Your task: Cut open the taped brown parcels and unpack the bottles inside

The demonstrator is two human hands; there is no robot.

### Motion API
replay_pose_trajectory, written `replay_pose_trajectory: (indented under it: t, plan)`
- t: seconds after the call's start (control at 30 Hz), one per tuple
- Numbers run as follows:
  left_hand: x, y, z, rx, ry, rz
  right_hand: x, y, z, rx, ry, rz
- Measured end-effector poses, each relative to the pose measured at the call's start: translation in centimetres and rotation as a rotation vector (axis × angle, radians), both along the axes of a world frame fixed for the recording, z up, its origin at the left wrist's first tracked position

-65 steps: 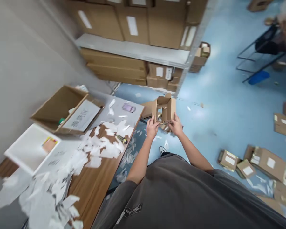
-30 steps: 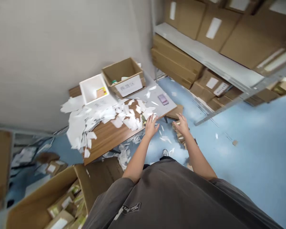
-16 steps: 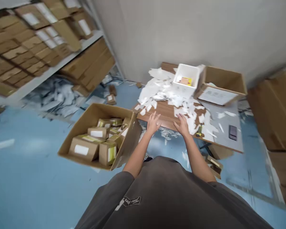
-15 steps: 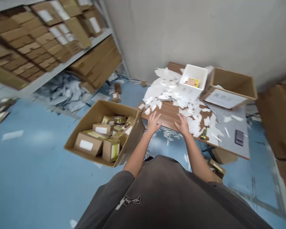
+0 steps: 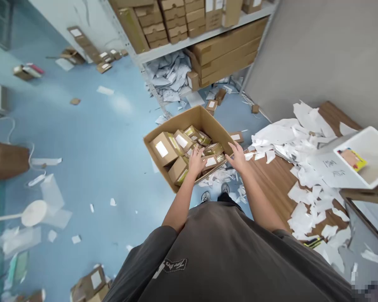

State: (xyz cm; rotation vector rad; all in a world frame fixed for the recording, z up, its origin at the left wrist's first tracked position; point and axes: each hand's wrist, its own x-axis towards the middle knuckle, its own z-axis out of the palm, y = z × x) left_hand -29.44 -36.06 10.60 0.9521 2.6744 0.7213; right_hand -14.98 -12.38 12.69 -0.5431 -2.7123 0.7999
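Note:
A large open cardboard carton (image 5: 159,130) stands on the floor in front of me, filled with small cardboard boxes (image 5: 164,149) bearing white labels and yellow tape. My left hand (image 5: 196,161) is over the carton's near side, fingers spread above the small boxes; I cannot tell whether it touches one. Around the carton's right rim is my right hand (image 5: 237,158), fingers apart, close to the rim and the brown table. Neither hand visibly holds anything.
To the right, a brown table (image 5: 267,184) bears torn white paper (image 5: 280,134) and a white bin (image 5: 343,167). Metal shelving (image 5: 189,35) with stacked boxes stands ahead. Paper scraps and more boxes (image 5: 90,285) lie about the blue floor (image 5: 101,147).
My view has swung left, from the table to the carton. Both empty hands, formerly at the table's front edge, are now over the carton and its right rim.

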Motion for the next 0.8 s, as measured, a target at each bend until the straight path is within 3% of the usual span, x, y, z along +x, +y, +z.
replay_pose_trajectory:
  t: [0.27,0.4,0.53,0.67,0.8]
  plan:
    - [-0.6,-4.8,-5.0,-0.207,-0.219,0.344,-10.0,0.6,-4.3,-0.044,-0.134,0.393]
    - [0.2,-7.5,-6.7,-0.310,-0.331,0.491,-14.7,-1.9,-6.4,-0.065,-0.209,0.641]
    - [0.2,-10.4,-9.0,-0.344,-0.463,0.542,-18.5,-5.7,-8.2,-0.054,-0.265,0.824]
    - [-1.2,-13.6,-12.9,-0.328,-0.583,0.530,-21.2,-10.2,-11.0,-0.020,-0.358,0.968]
    - [-4.6,-15.4,-18.4,-0.262,-0.635,0.435,-22.8,-13.9,-14.9,0.017,-0.460,1.065]
